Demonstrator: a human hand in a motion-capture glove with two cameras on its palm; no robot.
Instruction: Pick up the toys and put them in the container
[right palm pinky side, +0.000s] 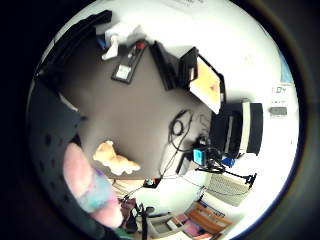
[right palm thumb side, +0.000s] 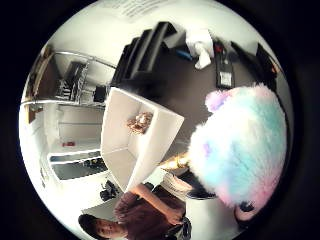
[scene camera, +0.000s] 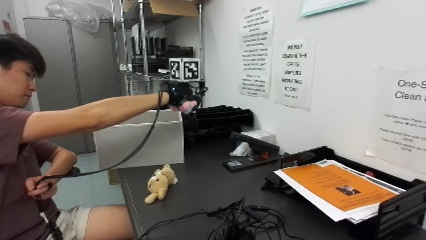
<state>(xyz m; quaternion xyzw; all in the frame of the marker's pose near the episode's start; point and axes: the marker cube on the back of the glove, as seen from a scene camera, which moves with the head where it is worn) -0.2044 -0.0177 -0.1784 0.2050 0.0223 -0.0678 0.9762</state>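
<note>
- Step in hand, by my judgement: you are carrying the fluffy pastel pink-and-blue plush toy (right palm thumb side: 242, 147) toward the white open-topped box container (scene camera: 140, 137) — transport, not yet release.
- Your black-gloved right hand (scene camera: 178, 94) is raised at upper centre of the outside view, fingers curled round that pastel plush; only a pink tuft shows below the glove there.
- In the thumb-side palm view the plush fills the area beside the palm, with the container's open mouth just beyond it; one small brownish toy (right palm thumb side: 139, 122) already lies inside.
- Next move calls for bringing the hand squarely over the opening, then letting go.
- The tan plush teddy bear (scene camera: 160, 183) lies on the dark table (scene camera: 200, 195), lower centre — well apart from your hand, not yet collected.
</note>
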